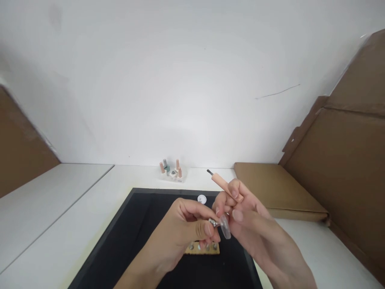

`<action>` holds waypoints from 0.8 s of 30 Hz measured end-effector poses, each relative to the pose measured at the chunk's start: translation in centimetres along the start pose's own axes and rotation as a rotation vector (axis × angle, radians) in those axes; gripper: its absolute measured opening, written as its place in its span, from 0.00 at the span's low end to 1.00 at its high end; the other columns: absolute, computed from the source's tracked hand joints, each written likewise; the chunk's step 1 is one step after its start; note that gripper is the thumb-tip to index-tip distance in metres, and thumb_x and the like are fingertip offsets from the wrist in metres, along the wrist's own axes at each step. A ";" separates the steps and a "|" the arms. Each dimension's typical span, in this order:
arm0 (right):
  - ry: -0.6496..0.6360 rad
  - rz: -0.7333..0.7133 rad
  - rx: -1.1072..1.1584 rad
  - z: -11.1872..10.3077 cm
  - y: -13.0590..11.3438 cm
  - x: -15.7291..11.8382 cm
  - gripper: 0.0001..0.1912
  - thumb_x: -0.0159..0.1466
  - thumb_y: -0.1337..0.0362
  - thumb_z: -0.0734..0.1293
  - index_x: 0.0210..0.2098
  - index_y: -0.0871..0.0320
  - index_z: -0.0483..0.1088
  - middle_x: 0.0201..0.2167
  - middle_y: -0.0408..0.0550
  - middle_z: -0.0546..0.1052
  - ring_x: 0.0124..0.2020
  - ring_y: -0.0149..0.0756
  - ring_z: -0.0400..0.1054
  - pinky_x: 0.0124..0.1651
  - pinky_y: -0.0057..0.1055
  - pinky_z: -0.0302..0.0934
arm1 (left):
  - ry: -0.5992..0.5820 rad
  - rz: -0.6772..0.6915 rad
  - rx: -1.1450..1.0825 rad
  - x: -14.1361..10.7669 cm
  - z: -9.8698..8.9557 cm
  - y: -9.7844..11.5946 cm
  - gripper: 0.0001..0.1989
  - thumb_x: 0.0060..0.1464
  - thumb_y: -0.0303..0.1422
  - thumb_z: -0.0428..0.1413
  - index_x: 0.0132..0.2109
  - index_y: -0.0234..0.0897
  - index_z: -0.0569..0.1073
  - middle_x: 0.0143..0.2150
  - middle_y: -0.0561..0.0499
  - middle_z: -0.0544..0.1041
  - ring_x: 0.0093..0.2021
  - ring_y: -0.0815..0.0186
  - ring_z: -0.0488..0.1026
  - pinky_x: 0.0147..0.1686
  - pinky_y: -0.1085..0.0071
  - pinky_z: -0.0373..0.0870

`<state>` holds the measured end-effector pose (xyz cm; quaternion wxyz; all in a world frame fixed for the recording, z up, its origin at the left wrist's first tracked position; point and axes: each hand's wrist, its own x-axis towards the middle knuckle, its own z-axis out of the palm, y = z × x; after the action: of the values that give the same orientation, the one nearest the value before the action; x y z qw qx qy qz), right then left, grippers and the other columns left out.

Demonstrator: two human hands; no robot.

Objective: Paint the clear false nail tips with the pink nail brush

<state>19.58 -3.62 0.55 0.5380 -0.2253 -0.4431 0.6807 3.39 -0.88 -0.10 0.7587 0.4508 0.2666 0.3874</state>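
Note:
Between thumb and fingers, my left hand (192,228) pinches a small silver metal holder (213,223). A clear nail tip (225,227) sits at the holder's right end, close to the fingertips of my right hand (240,208). My right hand also holds a peach-handled brush (224,184) between its fingers, the dark bristles pointing up and left. Below my left hand, a yellowish strip (202,249) with small metal pieces on it lies on the black mat (156,224). A round white dish (201,199) stands on the mat just beyond my hands.
At the back of the white table (99,188), a clear tray (181,180) holds several small bottles with peach and grey caps. A flat cardboard box (276,188) lies at the right. Upright cardboard panels stand at both sides, before a white wall.

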 end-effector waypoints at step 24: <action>0.017 -0.003 0.105 0.6 0.8 0.7 0.21 0.52 0.64 0.79 0.30 0.52 0.60 0.28 0.36 0.73 0.29 0.28 0.63 0.34 0.25 0.63 | 0.029 -0.039 0.011 -0.2 0.3 0.3 0.16 0.28 0.43 0.76 0.21 0.38 0.83 0.15 0.53 0.76 0.15 0.78 0.63 0.17 0.81 0.57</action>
<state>18.45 -3.24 0.29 0.5538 -0.2021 -0.4026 0.7003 3.46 -1.09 0.33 0.7596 0.4441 0.2885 0.3776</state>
